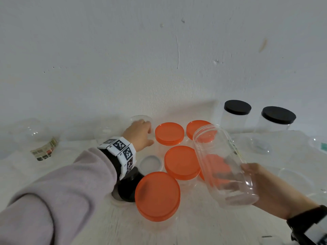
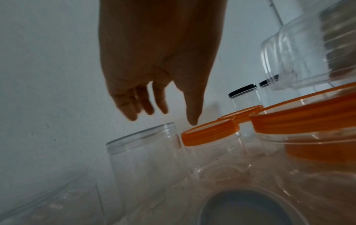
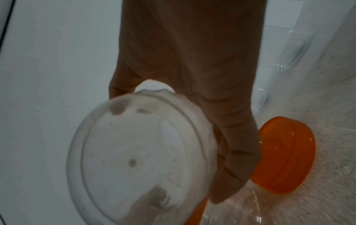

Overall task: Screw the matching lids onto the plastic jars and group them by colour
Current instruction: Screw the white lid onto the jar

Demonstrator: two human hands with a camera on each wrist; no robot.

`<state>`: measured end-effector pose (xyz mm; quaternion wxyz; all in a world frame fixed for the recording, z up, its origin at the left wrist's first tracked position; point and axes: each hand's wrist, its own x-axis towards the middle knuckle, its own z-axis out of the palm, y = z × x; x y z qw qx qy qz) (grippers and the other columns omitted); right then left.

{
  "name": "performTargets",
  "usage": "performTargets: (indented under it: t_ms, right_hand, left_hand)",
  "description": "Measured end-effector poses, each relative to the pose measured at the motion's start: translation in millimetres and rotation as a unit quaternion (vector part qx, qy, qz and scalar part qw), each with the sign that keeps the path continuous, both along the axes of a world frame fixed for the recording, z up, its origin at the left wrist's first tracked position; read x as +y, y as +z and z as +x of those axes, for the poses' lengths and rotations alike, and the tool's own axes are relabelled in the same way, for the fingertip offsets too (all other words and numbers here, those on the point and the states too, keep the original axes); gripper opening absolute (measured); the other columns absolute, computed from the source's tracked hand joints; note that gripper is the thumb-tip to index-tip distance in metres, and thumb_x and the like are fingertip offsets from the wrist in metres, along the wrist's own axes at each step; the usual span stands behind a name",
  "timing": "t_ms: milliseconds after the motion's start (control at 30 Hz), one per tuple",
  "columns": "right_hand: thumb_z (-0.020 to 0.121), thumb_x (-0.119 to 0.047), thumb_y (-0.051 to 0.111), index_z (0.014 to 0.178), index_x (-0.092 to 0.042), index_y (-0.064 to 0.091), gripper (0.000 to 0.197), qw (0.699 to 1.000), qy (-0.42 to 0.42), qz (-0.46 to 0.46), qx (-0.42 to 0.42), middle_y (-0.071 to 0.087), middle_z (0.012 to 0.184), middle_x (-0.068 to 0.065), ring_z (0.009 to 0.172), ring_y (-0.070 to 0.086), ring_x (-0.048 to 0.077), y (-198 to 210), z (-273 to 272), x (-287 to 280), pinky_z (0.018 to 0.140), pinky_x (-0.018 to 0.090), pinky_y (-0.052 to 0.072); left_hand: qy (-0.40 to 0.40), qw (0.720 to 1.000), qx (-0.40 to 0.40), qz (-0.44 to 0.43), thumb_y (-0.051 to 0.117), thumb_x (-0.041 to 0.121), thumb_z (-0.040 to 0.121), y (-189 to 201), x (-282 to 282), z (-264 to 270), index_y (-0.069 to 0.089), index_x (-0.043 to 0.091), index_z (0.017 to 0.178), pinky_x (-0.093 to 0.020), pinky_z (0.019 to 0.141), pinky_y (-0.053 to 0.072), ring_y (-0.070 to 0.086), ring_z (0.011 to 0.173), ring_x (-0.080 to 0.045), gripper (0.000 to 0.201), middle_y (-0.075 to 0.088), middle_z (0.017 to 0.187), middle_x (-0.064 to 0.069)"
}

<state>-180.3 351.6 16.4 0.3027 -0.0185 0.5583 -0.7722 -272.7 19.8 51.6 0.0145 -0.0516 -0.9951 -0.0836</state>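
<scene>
My right hand (image 1: 265, 188) grips a clear lidless jar (image 1: 223, 165) by its base and holds it tilted above the table, mouth toward the wall. The right wrist view shows the jar's bottom (image 3: 138, 159) with my fingers (image 3: 231, 152) curled round it. My left hand (image 1: 139, 133) reaches to the back with fingers loosely spread, just over a clear jar with a clear top (image 2: 142, 137); it holds nothing. Several orange-lidded jars (image 1: 157, 195) stand grouped in the middle. Two black-lidded jars (image 1: 237, 108) stand at the back right.
A whitish loose lid (image 1: 150, 163) lies beside my left wrist, and another (image 1: 115, 198) lies partly hidden under the wrist camera. More clear jars lie on their sides at far left (image 1: 30, 131) and right (image 1: 261, 144). The wall stands close behind.
</scene>
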Motion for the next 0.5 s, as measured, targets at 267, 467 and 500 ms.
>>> performTargets:
  t_ms: [267, 467, 500]
  right_hand:
    - [0.051, -0.062, 0.083, 0.121, -0.023, 0.066, 0.082, 1.000, -0.001, -0.001, -0.007, 0.060, 0.126, 0.024, 0.102, 0.065, 0.034, 4.0, 10.4, -3.2, 0.074, 0.040, 0.055]
    - [0.053, -0.052, 0.087, 0.124, -0.021, 0.063, 0.081, 0.999, -0.027, -0.014, -0.028, 0.059, 0.127, 0.024, 0.100, 0.064, 0.036, 1.4, 18.3, -0.8, 0.073, 0.047, 0.055]
    - [0.053, -0.049, 0.087, 0.125, -0.020, 0.062, 0.081, 0.999, -0.031, -0.013, -0.031, 0.059, 0.126, 0.024, 0.100, 0.064, 0.038, 0.9, 19.1, -0.3, 0.075, 0.051, 0.055]
  left_hand:
    - [-0.044, 0.970, -0.230, -0.067, 0.063, 0.049, 0.085, -42.8, 9.0, 3.1, 0.029, 0.015, 0.147, -0.033, 0.102, 0.037, 0.043, 0.129, -0.024, 0.078, 0.040, 0.144, -0.006]
    - [-0.027, 0.966, -0.211, -0.144, 0.055, 0.043, 0.089, -67.3, 9.5, 1.8, 0.035, 0.017, 0.139, -0.041, 0.097, 0.043, 0.052, 0.117, -0.029, 0.060, 0.047, 0.132, -0.008]
    - [-0.028, 0.968, -0.198, -0.155, 0.054, 0.039, 0.090, -70.4, 8.6, 3.1, 0.036, 0.016, 0.137, -0.038, 0.093, 0.044, 0.054, 0.113, -0.028, 0.056, 0.048, 0.129, -0.008]
